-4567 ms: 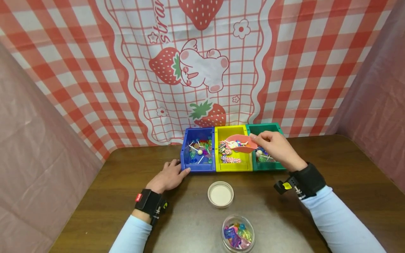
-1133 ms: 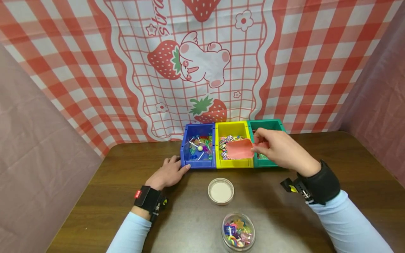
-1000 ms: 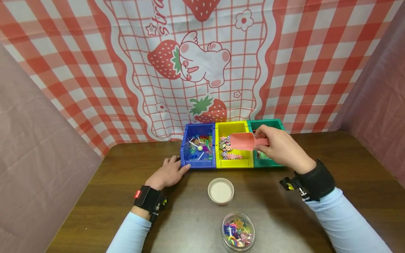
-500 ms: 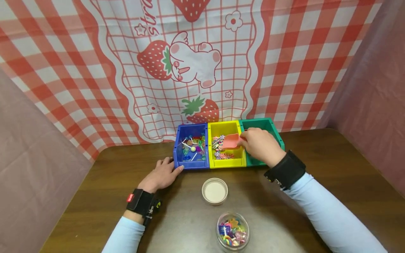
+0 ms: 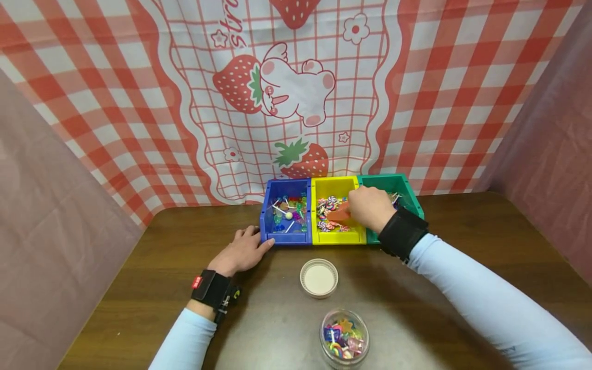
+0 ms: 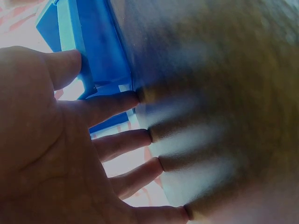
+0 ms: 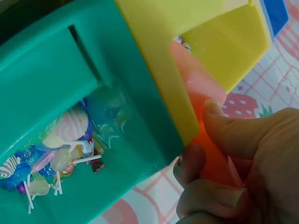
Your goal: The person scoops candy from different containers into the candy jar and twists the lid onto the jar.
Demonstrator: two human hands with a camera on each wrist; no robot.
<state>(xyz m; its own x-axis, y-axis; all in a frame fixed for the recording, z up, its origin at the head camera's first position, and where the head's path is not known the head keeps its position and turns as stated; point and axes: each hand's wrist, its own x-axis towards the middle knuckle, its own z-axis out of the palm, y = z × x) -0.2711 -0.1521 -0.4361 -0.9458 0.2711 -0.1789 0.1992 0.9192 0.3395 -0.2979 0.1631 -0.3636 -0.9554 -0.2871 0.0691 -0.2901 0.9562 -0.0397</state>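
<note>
In the head view my right hand [image 5: 370, 205] grips a pink scoop [image 5: 339, 212], its bowl down among swirl-patterned candy charms [image 5: 329, 204] in the yellow bin [image 5: 339, 238]. The right wrist view shows thumb and fingers [image 7: 222, 123] pinching the scoop's handle [image 7: 212, 154] above the bin edge; the scoop's tip is hidden there. My left hand [image 5: 238, 252] rests beside the blue bin [image 5: 287, 239]. Seen from the left wrist, its fingers are spread straight with tips on the table, and the thumb [image 6: 67, 65] touches the blue bin's edge.
A green bin [image 5: 384, 180] adjoins the yellow one on the right; it and the blue bin hold mixed candy charms. Nearer stand a white round lid [image 5: 319, 278] and a clear jar [image 5: 346, 363] of colourful charms. A checked strawberry cloth [image 5: 296, 92] hangs behind.
The scoop, carrying charms 4.6 s ago, later showed above the yellow bin and has now dipped into its charms as my right hand tilted down. The jar's contents look different and fuller. The left hand stayed.
</note>
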